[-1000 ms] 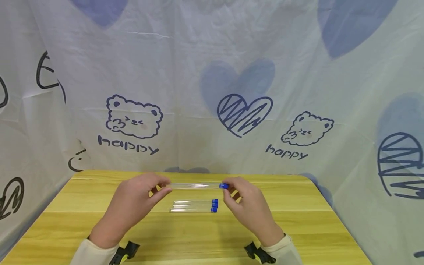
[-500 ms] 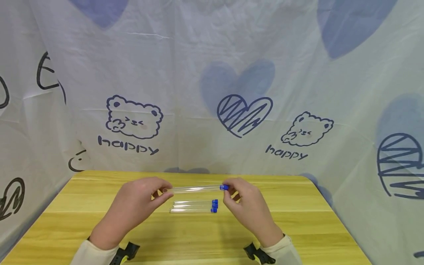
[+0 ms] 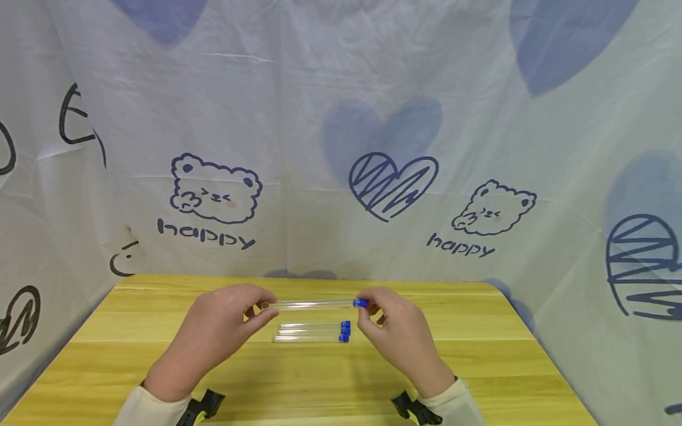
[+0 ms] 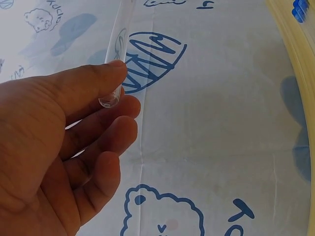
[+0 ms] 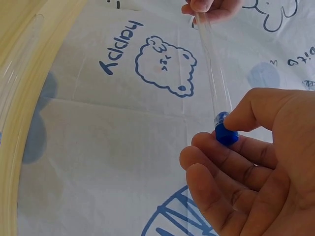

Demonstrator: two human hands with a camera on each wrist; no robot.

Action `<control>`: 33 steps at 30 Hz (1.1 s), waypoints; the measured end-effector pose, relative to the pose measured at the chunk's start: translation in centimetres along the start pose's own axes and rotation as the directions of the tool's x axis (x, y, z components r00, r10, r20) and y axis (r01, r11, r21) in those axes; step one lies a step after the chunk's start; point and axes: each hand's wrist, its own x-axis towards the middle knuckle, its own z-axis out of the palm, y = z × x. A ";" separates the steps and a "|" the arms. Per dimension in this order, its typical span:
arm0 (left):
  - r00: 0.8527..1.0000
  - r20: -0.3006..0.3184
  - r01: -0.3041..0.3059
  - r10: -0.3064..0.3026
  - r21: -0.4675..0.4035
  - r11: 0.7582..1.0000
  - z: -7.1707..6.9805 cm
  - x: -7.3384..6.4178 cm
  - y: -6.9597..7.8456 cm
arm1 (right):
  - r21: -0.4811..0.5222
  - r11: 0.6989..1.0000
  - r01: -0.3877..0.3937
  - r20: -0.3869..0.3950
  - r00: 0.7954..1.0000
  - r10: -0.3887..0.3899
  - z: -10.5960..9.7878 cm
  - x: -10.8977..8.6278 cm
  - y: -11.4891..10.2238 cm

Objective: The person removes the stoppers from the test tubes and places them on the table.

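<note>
A clear test tube [image 3: 314, 305] with a blue stopper [image 3: 360, 302] is held level above the table between both hands. My left hand [image 3: 226, 319] pinches its rounded closed end between thumb and index finger; in the left wrist view that end [image 4: 109, 102] pokes out below the thumb. At the other end my right hand [image 3: 396, 325] pinches the tube at its blue stopper [image 5: 226, 133], thumb on one side and fingers on the other. Several similar stoppered tubes [image 3: 309, 338] lie side by side on the table, nearer the person, their blue stoppers [image 3: 345, 331] toward the right.
The wooden table [image 3: 309, 384] runs back to a pale cloth backdrop [image 3: 309, 118] printed with hearts and bears. The same cloth hangs at the left and right sides. A black strap mount [image 3: 201, 407] sits on each wrist.
The held tube has come down slightly toward the tubes on the table, and its left end dipped then levelled. Both hands keep their grip. The tubes on the table have not moved.
</note>
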 end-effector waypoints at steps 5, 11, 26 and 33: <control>1.000 0.002 -0.003 0.003 0.000 1.000 0.1 0.0 0.1 | -0.004 1.000 0.014 -0.001 1.000 -0.014 0.1 0.0 0.1; 1.000 -0.001 -0.005 0.005 0.001 1.000 0.0 0.0 0.1 | -0.003 1.000 0.021 -0.002 1.000 -0.021 0.1 0.0 0.1; 1.000 -0.026 -0.011 0.011 0.004 1.000 0.2 -0.1 0.0 | 0.025 0.999 0.046 -0.013 0.999 -0.046 0.0 0.0 0.2; 0.998 -0.053 -0.025 0.026 0.010 1.000 0.3 0.0 -0.3 | 0.012 0.997 0.075 0.002 0.997 -0.075 -0.1 0.0 0.3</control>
